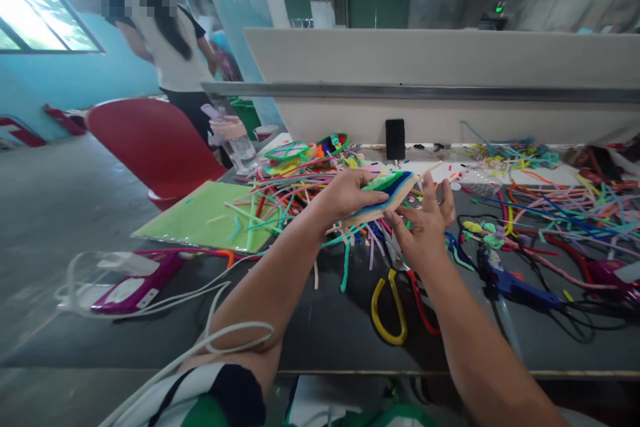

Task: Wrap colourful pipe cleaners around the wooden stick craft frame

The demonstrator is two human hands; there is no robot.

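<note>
A dark table [320,340] spreads beneath scissors [393,275], which lie at six o'clock from the hands. The left hand [347,199] grips from eight o'clock, thumb on top; the right hand [425,227] touches from four, whether pinching I cannot tell. Between them, above the table, is the craft piece [399,188], left end held, right end protruding toward two.

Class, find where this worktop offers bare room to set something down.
Bare worktop lies between left forearm and scissors; a little more between blue glue gun and front edge. Crowded: behind the left hand, under heaped coloured strips.
</note>
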